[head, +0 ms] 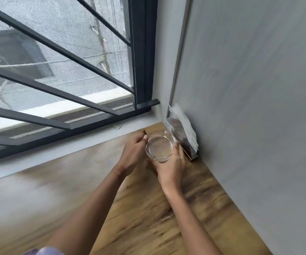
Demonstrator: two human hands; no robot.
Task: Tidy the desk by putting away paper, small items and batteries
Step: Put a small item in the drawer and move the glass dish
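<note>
From the head camera, a round clear glass ashtray (159, 147) sits between two bare hands, over the far right corner of the wooden desk (148, 208). The right hand (172, 168) wraps around its near right side, with the fingers curled up along the glass. The left hand (133, 155) holds the left side. Its thumb lies on the rim and its other fingers are curled in close by. You cannot tell if the ashtray is resting on the wood or lifted a little off it, because the picture is blurry there. Nothing can be seen inside the ashtray. Just behind it, in the corner, a shiny dark holder (180, 138) leans against the grey wall (249, 89). White papers (179, 112) stick up out of the holder, next to the wall. On the left, behind the desk, is a big window with dark bars (56, 48) and a mesh screen. A bit of purple sleeve (45, 251) shows at the bottom edge.
</note>
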